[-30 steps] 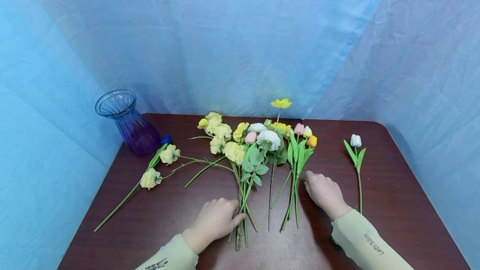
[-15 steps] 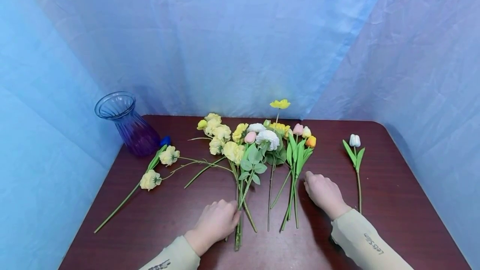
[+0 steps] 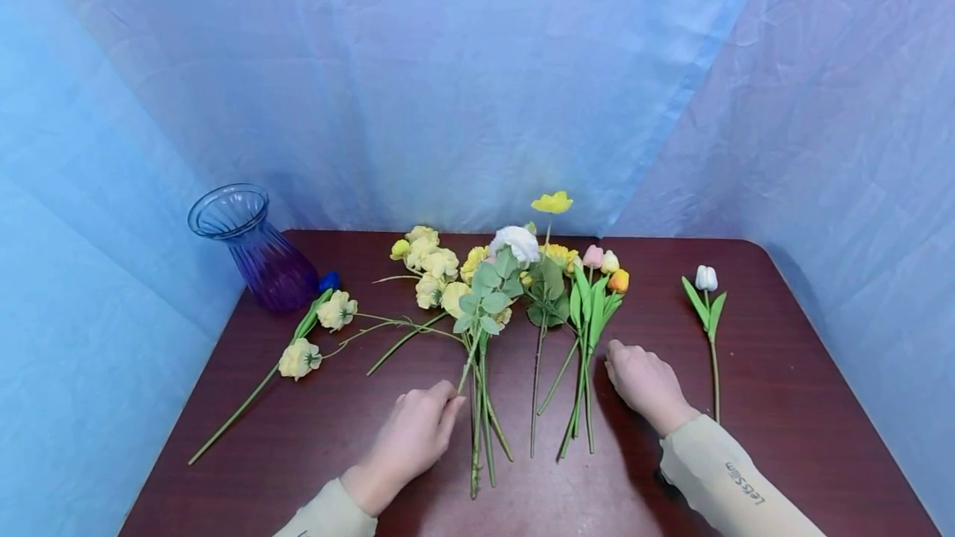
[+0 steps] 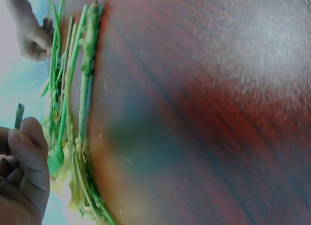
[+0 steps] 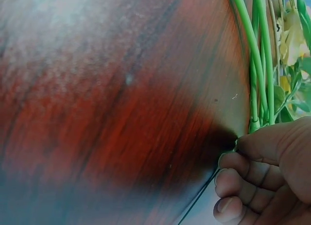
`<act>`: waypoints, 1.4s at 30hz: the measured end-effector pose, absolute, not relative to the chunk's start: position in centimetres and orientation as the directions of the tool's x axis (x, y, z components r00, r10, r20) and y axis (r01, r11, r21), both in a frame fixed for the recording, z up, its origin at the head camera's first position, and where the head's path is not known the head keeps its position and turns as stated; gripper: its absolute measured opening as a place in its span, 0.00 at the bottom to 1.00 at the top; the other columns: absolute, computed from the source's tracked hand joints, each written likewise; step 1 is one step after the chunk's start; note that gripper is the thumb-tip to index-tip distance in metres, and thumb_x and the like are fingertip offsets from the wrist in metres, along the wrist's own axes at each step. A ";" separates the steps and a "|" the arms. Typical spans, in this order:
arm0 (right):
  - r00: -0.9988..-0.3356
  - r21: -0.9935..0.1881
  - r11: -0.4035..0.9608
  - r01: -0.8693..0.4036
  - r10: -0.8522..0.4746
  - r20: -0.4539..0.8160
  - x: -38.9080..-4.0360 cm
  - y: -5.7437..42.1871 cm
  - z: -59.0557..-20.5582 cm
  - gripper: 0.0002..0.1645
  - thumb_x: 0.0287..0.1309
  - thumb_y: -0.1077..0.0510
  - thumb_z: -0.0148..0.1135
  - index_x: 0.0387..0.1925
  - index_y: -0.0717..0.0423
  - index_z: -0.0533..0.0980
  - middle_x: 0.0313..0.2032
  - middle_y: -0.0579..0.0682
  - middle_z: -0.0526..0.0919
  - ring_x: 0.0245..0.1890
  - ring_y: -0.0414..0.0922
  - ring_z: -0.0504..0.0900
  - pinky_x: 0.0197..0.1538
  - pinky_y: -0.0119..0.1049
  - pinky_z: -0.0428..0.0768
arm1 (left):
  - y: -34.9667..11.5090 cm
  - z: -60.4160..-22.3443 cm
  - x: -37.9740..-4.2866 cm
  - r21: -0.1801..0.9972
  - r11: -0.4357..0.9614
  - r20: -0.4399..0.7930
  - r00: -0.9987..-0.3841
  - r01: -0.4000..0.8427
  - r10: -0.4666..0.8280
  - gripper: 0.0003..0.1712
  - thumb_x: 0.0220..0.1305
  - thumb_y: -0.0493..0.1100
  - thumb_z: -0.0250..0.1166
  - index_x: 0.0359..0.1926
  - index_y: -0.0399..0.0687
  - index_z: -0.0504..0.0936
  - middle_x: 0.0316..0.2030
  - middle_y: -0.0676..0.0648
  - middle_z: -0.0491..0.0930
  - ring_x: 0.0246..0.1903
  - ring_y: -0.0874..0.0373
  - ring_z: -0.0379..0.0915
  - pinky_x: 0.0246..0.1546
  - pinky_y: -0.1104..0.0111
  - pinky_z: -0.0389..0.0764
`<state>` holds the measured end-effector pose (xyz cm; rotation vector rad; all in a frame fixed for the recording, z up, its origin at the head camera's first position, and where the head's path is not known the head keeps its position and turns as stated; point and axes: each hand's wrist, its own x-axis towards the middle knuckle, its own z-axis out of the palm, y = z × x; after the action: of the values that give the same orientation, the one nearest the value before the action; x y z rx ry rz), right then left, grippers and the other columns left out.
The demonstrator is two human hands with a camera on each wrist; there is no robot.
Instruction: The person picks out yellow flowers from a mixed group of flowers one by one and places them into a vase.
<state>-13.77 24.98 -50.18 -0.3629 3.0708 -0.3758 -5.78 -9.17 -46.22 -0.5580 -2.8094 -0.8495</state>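
My left hand (image 3: 416, 428) pinches the lower stem of a white flower with rounded grey-green leaves (image 3: 485, 292). The stem's cut end shows beyond the fingertips in the left wrist view. The raised bloom overlaps the yellow flowers (image 3: 429, 263) and other stems on the table. Near the bunch of tulips (image 3: 589, 313), my right hand (image 3: 645, 379) rests on the table with loosely curled fingers and holds nothing. Green tulip stems (image 5: 262, 64) lie just beyond its thumb in the right wrist view.
A blue-purple glass vase (image 3: 261, 251) stands at the back left, with a blue tulip (image 3: 328, 282) lying beside it. One white tulip (image 3: 706, 278) lies apart on the right. A tall yellow flower (image 3: 552, 203) reaches toward the blue curtain (image 3: 448, 106).
My left hand has taken the white flower from the bunch, drawing it up and toward the left. The other stems stay on the table. My right hand has not moved.
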 end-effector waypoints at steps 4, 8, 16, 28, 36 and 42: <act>-0.972 -0.242 0.942 -0.231 -0.235 0.012 -13.8 25.0 -50.2 0.13 0.64 0.65 0.62 0.26 0.55 0.69 0.18 0.51 0.73 0.18 0.52 0.76 0.20 0.48 0.71 | -9.7 -45.7 -5.9 0.491 0.771 0.317 -0.908 0.405 0.274 0.11 0.65 0.35 0.70 0.28 0.48 0.77 0.16 0.59 0.69 0.15 0.69 0.60 0.17 0.72 0.66; -0.970 -0.240 0.941 -0.238 -0.241 0.019 -13.8 25.0 -50.2 0.13 0.64 0.65 0.62 0.26 0.55 0.69 0.18 0.51 0.73 0.17 0.52 0.76 0.19 0.47 0.71 | -10.4 -45.5 -6.3 0.470 0.769 0.397 -0.882 0.433 0.254 0.11 0.63 0.34 0.71 0.28 0.47 0.78 0.16 0.59 0.69 0.15 0.69 0.60 0.17 0.73 0.67; -0.965 -0.235 0.936 -0.263 -0.260 0.047 -13.8 25.3 -50.5 0.13 0.63 0.66 0.62 0.25 0.55 0.68 0.17 0.50 0.71 0.16 0.50 0.74 0.19 0.46 0.70 | -12.6 -44.9 -7.1 0.431 0.791 0.480 -0.853 0.434 0.206 0.10 0.62 0.34 0.72 0.29 0.46 0.79 0.16 0.59 0.69 0.15 0.67 0.62 0.17 0.71 0.68; -0.955 -0.246 0.924 -0.293 -0.272 0.119 -13.6 25.8 -49.8 0.13 0.61 0.66 0.63 0.26 0.55 0.68 0.17 0.48 0.69 0.15 0.48 0.71 0.19 0.46 0.69 | -18.9 -44.6 -7.7 0.338 0.880 0.535 -0.838 0.333 0.112 0.12 0.61 0.33 0.72 0.27 0.45 0.76 0.14 0.55 0.69 0.12 0.59 0.65 0.15 0.63 0.65; -0.947 -0.248 0.917 -0.312 -0.281 0.155 -13.4 26.4 -49.4 0.12 0.59 0.67 0.64 0.27 0.54 0.69 0.18 0.46 0.70 0.16 0.45 0.70 0.20 0.44 0.69 | -22.5 -45.1 -7.8 0.300 0.924 0.493 -0.868 0.237 0.062 0.11 0.63 0.34 0.71 0.28 0.44 0.76 0.12 0.50 0.68 0.10 0.49 0.67 0.11 0.57 0.64; -0.948 -0.238 0.920 -0.310 -0.279 0.156 -13.4 26.6 -49.2 0.11 0.59 0.66 0.64 0.28 0.54 0.70 0.19 0.46 0.72 0.16 0.44 0.69 0.20 0.43 0.69 | -24.7 -45.4 -7.5 0.238 0.958 0.442 -0.896 0.159 0.039 0.11 0.65 0.38 0.70 0.29 0.45 0.75 0.11 0.51 0.65 0.08 0.48 0.65 0.09 0.55 0.62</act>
<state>-13.40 26.59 -49.18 -0.4916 3.1947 -0.4274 -7.48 -24.71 -45.44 -0.1412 -2.6644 -0.3734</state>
